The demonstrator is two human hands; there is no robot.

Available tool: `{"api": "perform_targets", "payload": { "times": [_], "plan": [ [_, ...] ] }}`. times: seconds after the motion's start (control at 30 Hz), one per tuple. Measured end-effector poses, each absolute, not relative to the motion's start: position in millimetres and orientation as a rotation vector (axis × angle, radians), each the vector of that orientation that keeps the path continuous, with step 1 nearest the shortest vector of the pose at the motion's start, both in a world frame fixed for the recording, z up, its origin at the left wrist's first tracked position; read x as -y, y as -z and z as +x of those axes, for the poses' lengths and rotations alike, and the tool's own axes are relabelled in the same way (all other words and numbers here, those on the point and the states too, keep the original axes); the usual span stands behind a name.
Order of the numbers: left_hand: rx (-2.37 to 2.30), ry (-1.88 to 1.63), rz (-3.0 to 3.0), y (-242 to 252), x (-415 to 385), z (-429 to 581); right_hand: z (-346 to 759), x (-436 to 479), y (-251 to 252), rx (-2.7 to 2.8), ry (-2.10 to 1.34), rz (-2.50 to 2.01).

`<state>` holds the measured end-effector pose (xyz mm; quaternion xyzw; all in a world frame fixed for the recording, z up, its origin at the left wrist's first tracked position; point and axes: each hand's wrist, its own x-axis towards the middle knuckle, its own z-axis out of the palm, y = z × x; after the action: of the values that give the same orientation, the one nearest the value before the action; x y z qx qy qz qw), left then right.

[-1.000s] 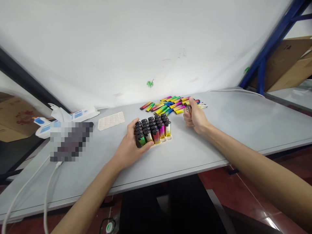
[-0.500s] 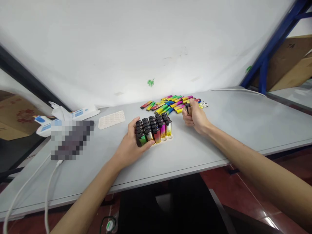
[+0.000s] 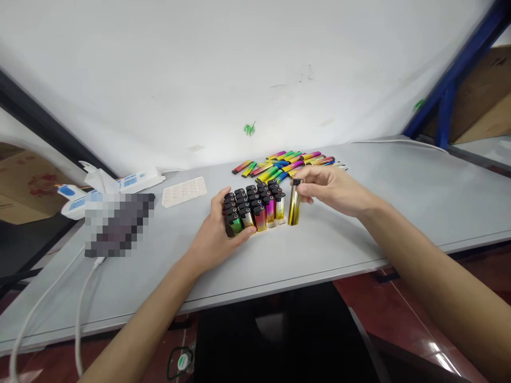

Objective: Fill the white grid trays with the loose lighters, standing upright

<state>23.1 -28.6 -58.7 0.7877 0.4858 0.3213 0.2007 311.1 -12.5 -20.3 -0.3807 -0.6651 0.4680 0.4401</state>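
Note:
Rows of shiny lighters with black tops stand upright in a pale tray, whose front right edge shows bare slots. My left hand wraps round the left side of this block, thumb along the front and fingers at the back left. Just right of the tray, my right hand pinches a gold lighter near its black top, holding it upright. Behind them lies a loose pile of multicoloured metallic lighters on the grey table.
A second pale tray lies flat to the left. Beyond it are a white power strip, a blurred-out dark object and white cables. A white wall rises behind the table. Cardboard boxes stand at the sides.
My right hand has moved from beside the pile toward the tray and turned the lighter upright. My left hand stays round the block. The view has shifted slightly.

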Motion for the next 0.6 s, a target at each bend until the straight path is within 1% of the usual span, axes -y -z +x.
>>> {"api": "perform_targets", "payload": {
  "times": [0.17, 0.37, 0.6],
  "plan": [
    [-1.383, -0.873, 2.19, 57, 30, 24, 295, 17, 27, 1.716, -1.101, -0.968],
    [-1.373, -0.888, 2.193, 58, 29, 23, 288, 20, 36, 1.827, -0.778, -0.947],
    [-1.372, -0.884, 2.175, 57, 30, 24, 285, 23, 38, 1.94, -0.536, -0.968]
  ]
}}
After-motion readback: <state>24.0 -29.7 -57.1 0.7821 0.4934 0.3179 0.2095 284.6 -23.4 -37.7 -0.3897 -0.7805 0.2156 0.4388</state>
